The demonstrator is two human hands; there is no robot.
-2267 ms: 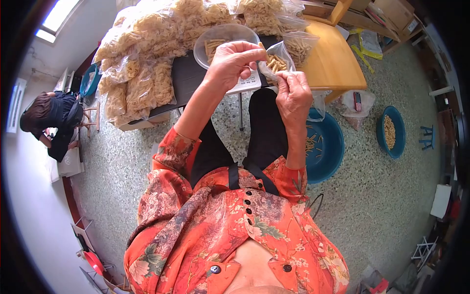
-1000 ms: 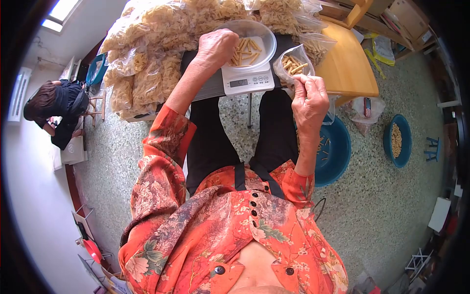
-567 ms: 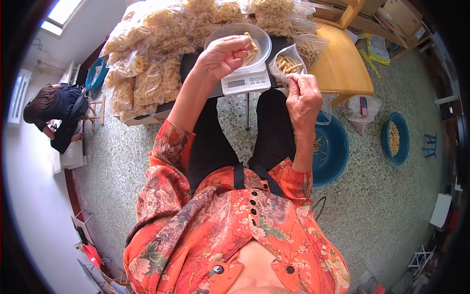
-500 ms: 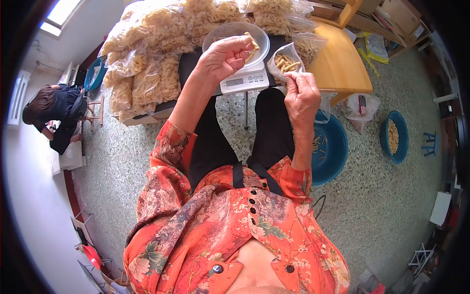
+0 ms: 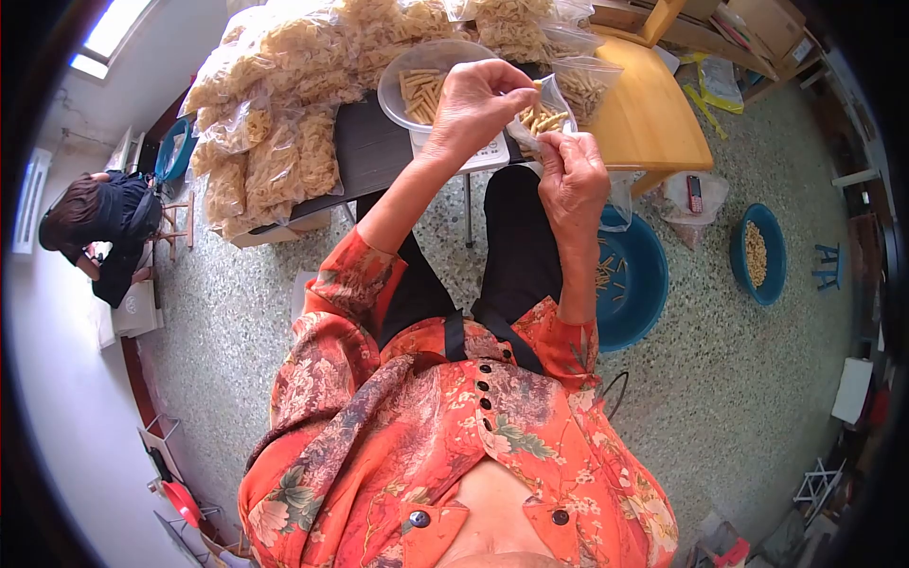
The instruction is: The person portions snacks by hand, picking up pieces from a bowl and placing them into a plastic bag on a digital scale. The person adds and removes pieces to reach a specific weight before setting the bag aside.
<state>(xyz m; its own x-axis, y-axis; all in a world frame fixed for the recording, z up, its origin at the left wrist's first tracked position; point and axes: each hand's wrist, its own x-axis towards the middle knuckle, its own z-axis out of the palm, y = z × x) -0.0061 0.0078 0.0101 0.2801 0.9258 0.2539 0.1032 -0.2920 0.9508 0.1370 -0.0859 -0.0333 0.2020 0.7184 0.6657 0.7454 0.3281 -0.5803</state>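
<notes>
My left hand (image 5: 478,104) reaches over the scale to the mouth of a small clear bag (image 5: 547,115), thumb and fingers closed on a pale yellow stick piece. Similar sticks lie inside the bag. My right hand (image 5: 575,175) pinches the bag's lower edge and holds it up, tilted, near the table edge. A round clear bowl (image 5: 389,87) with more sticks rests on the white scale (image 5: 486,156), which my left hand and wrist partly hide. Just behind the bag lies another filled bag (image 5: 587,83).
Many bags of pale dried food (image 5: 284,156) are piled on the dark table (image 5: 365,147). A wooden chair (image 5: 663,114) stands right, near a blue basin (image 5: 639,293) with sticks and a smaller blue basin (image 5: 772,256). A person (image 5: 104,218) sits at far left.
My left hand has moved right, from above the bowl to the bag's opening. Sticks in the bowl are now more visible. The view has shifted slightly, and my right hand still holds the bag.
</notes>
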